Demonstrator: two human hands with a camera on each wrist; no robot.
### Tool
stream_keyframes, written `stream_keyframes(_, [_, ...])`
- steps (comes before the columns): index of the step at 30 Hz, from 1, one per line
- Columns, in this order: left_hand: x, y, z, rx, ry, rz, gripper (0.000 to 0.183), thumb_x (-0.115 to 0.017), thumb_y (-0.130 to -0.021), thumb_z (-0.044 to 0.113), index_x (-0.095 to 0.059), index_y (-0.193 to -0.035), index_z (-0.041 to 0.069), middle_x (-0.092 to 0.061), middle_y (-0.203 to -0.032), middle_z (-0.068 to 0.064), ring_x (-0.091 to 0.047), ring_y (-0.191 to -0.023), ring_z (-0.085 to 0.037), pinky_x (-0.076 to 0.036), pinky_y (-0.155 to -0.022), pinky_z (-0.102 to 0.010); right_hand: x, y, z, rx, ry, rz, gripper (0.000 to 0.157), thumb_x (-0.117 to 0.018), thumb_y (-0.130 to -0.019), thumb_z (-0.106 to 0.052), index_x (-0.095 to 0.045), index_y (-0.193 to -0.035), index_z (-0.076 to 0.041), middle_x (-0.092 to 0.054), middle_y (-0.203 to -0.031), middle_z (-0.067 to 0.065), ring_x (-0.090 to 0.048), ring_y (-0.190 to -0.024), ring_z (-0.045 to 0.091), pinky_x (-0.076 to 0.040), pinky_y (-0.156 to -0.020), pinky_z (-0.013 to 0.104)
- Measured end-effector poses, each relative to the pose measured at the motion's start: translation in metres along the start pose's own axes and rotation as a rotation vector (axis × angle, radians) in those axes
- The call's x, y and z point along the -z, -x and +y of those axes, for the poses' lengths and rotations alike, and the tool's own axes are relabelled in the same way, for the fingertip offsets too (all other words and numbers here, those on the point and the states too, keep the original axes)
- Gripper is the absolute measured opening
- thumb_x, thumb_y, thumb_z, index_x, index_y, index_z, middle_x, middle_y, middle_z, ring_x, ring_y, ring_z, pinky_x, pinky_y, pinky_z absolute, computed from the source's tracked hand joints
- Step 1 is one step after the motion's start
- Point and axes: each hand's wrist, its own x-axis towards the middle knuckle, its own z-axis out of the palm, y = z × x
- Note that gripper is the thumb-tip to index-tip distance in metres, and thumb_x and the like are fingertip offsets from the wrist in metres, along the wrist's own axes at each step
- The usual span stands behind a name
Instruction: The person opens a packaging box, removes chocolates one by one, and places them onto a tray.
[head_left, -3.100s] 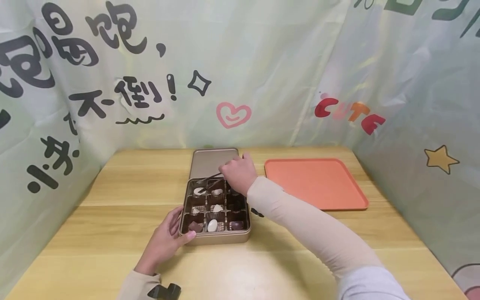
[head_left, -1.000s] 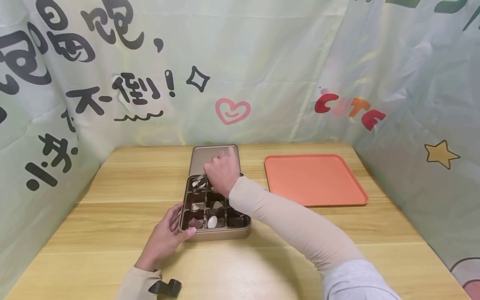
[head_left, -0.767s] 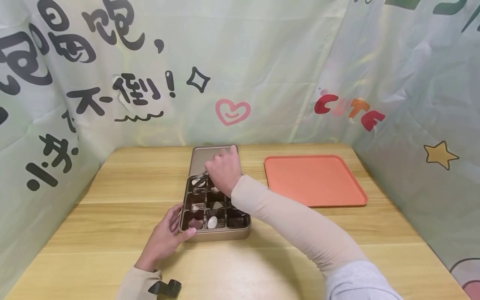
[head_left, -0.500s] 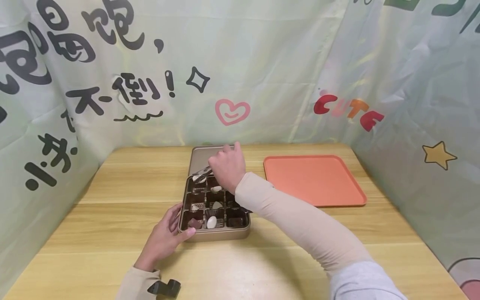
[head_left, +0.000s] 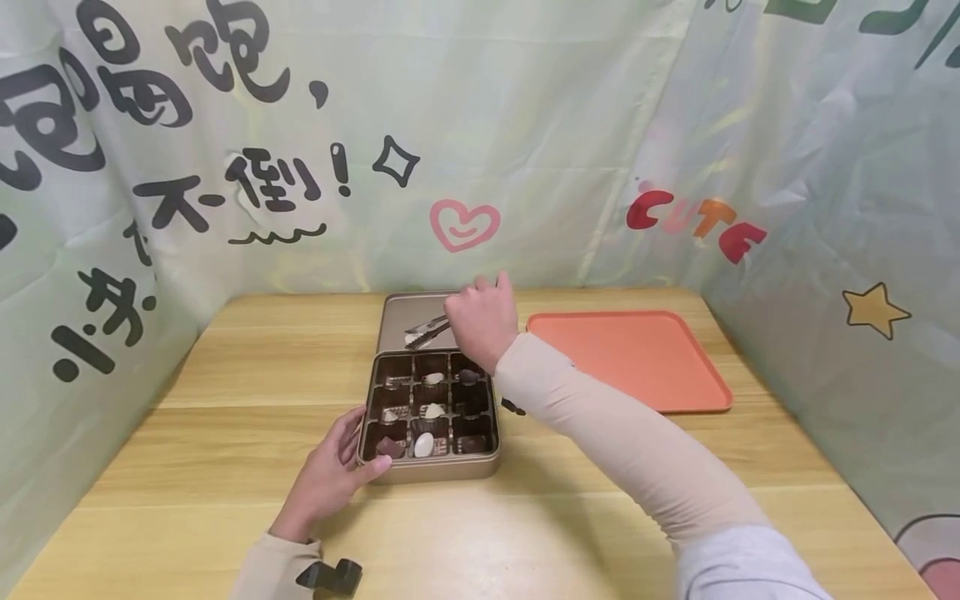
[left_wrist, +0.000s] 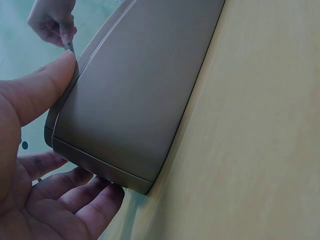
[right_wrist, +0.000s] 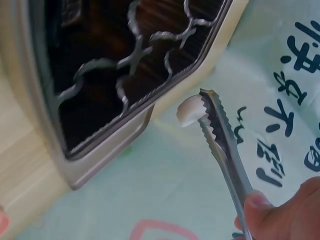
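A bronze tin (head_left: pixel 438 472) stands on the table with its lid laid back, its divided brown insert holding white and dark chocolates in several compartments. My left hand (head_left: pixel 330 479) grips the tin's near left corner, thumb on the rim and fingers against the side. My right hand (head_left: pixel 483 321) holds metal tongs (head_left: pixel 429 332) above the lid (head_left: pixel 401 315). Between the serrated tips of the tongs sits a white chocolate (right_wrist: pixel 190 111), lifted clear of the tin. The far left compartment (head_left: pixel 395 367) has no chocolate showing in it.
An orange tray (head_left: pixel 637 358) lies flat to the right of the tin, partly behind the right forearm. The wooden table (head_left: pixel 247 367) ends at a printed cloth backdrop (head_left: pixel 525 108) at the back and sides.
My right hand has risen and moved right, and the tongs have lifted the white chocolate out of the far left compartment. My left hand stays at the tin's corner.
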Motion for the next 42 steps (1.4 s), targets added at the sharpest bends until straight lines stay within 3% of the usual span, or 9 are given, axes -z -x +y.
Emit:
stream_keyframes(8, [0.000,0.001,-0.002,-0.005,0.009,0.004,0.089,-0.079,-0.082,0.023,-0.025,-0.150,0.003,-0.027,-0.152,-0.026,-0.035,-0.136,-0.039,-0.035,-0.107,-0.039,-0.007,0.005,0.020,-0.051,0.001,0.054,0.024,-0.059,-0.080,-0.002,-0.067,-0.067,-0.021,-0.059,-0.063,0.000,-0.051,-0.065,0.019,-0.037,-0.065,0.037])
stream_keyframes(22, [0.000,0.000,-0.001,-0.004,0.011,0.003,0.089,-0.079,-0.082,0.024,-0.025,-0.150,0.004,-0.027,-0.153,-0.025,-0.035,-0.136,-0.039,-0.035,-0.107,-0.040,-0.018,0.016,0.057,-0.122,-0.032,-0.026,0.024,-0.063,-0.079,-0.002,-0.062,-0.061,-0.018,-0.054,-0.057,0.000,-0.048,-0.061,0.019,-0.036,-0.065,0.040])
stream_keyframes(31, [0.001,0.000,0.000,-0.007,0.000,0.002,0.088,-0.078,-0.083,0.025,-0.026,-0.150,0.005,-0.027,-0.153,-0.025,-0.035,-0.136,-0.039,-0.035,-0.107,-0.040,-0.029,0.024,0.083,-0.174,-0.020,-0.161,0.024,-0.062,-0.086,-0.007,-0.065,-0.065,-0.018,-0.054,-0.059,0.002,-0.049,-0.063,0.022,-0.036,-0.069,0.042])
stream_keyframes(38, [0.001,0.000,-0.001,-0.003,0.013,0.001,0.089,-0.078,-0.083,0.024,-0.025,-0.150,0.004,-0.027,-0.153,-0.025,-0.034,-0.136,-0.039,-0.034,-0.108,-0.040,-0.044,0.032,0.100,-0.196,-0.046,-0.157,0.028,-0.064,-0.086,-0.006,-0.060,-0.060,-0.017,-0.051,-0.056,0.002,-0.050,-0.062,0.023,-0.038,-0.067,0.044])
stream_keyframes(42, [0.001,0.000,-0.001,0.005,0.016,-0.003,0.090,-0.079,-0.082,0.025,-0.025,-0.151,0.004,-0.026,-0.153,-0.024,-0.034,-0.136,-0.039,-0.034,-0.108,-0.040,-0.050,0.036,0.108,-0.209,-0.043,-0.175,0.023,-0.063,-0.086,-0.006,-0.064,-0.065,-0.016,-0.054,-0.058,0.003,-0.052,-0.064,0.024,-0.041,-0.070,0.047])
